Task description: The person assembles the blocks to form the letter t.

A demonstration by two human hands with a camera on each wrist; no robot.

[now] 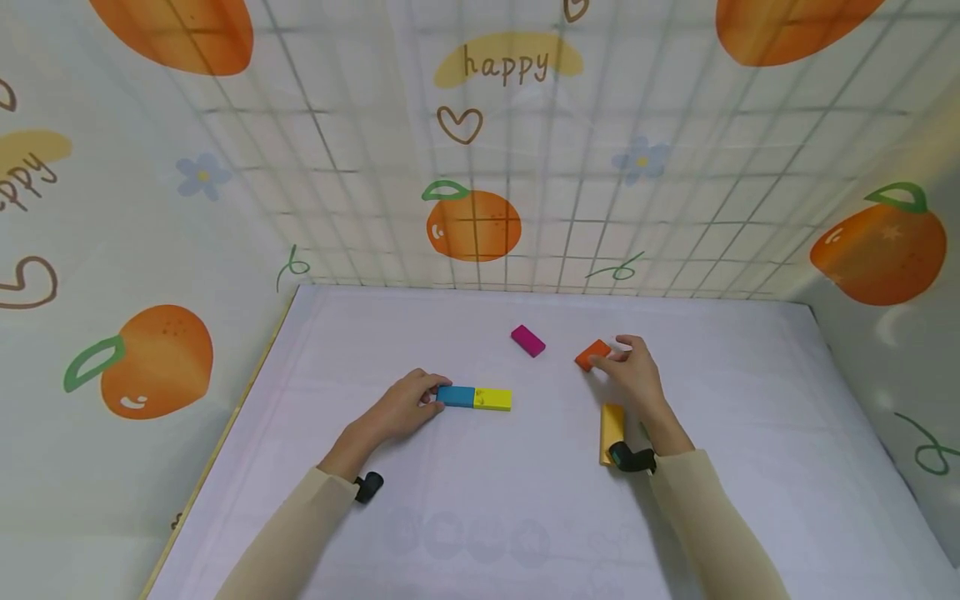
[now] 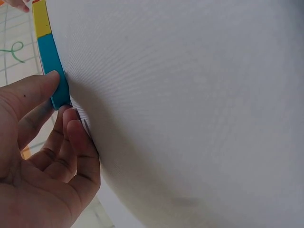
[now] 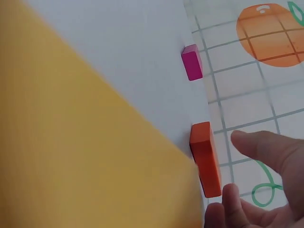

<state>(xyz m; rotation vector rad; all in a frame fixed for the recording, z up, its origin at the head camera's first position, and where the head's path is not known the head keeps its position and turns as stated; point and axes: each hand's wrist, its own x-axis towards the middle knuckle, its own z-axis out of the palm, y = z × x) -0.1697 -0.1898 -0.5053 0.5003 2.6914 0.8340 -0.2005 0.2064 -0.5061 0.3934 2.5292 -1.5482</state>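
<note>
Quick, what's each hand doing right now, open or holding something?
Left hand: closed, pinching the blue block at one end.
Right hand: open at the orange block; whether it touches cannot be told.

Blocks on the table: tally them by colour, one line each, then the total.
Blue block: 1
Yellow block: 1
Magenta block: 1
Orange block: 1
Golden-amber block: 1
Total: 5

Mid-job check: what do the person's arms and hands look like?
The left sleeve and right sleeve are plain beige; a small black device juts out at the wrist end of each. The left hand and right hand wear no gloves.
</note>
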